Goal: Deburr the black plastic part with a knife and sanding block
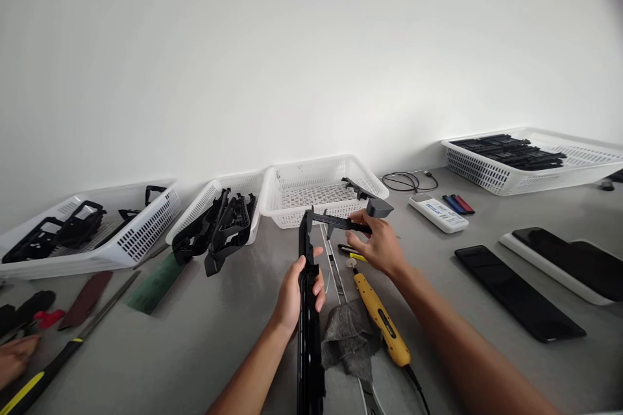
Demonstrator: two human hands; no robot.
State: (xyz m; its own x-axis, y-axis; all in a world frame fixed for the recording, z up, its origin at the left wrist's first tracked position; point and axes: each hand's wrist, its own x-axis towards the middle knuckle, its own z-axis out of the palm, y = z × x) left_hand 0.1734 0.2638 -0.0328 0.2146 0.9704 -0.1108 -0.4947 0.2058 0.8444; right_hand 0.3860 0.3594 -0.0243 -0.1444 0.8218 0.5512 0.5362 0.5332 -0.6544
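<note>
My left hand (291, 295) is wrapped round a long black plastic part (309, 337), which it holds nearly upright in the middle of the view. In my right hand (382, 243) is a dark caliper (331, 219), gripped by its body. The caliper's jaws are apart, and one of them meets the top end of the black part or lies right beside it. Below my right hand lies a yellow corded power tool (382, 318) with a pale round tip. A grey cloth (350, 337) sits between that tool and the black part.
White baskets with black parts stand at the left (146, 230), centre-left (211, 191), centre (277, 204) and right (506, 183). Several tools, including a yellow-black file (63, 356), lie left, near another person's hand (17, 356). A white calculator-like device (438, 213) and dark panel (518, 292) lie right.
</note>
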